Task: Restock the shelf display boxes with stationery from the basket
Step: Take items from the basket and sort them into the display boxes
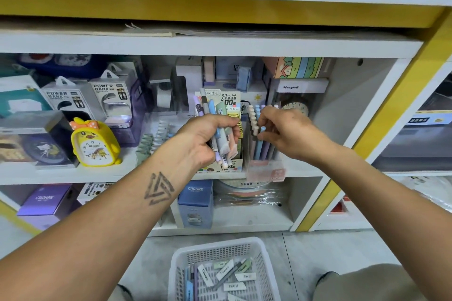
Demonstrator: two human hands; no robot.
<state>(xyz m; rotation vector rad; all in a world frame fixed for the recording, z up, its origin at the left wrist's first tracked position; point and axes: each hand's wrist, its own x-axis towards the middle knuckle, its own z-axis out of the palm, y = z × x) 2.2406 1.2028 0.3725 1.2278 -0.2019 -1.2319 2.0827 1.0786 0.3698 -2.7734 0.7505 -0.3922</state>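
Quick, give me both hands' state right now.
Left hand: grips a bundle of pens and lead boxes.
Right hand: pinches a light blue pen in the clear display box.

L hand (204,140) grips pens (217,129) (R hand (281,129) pinches one).

A yellow chick clock (94,143) with an orange dotted bow stands at left, pastel blue, lilac and green pens (215,117) fan at centre, and a white lattice basket (220,271) sits low.
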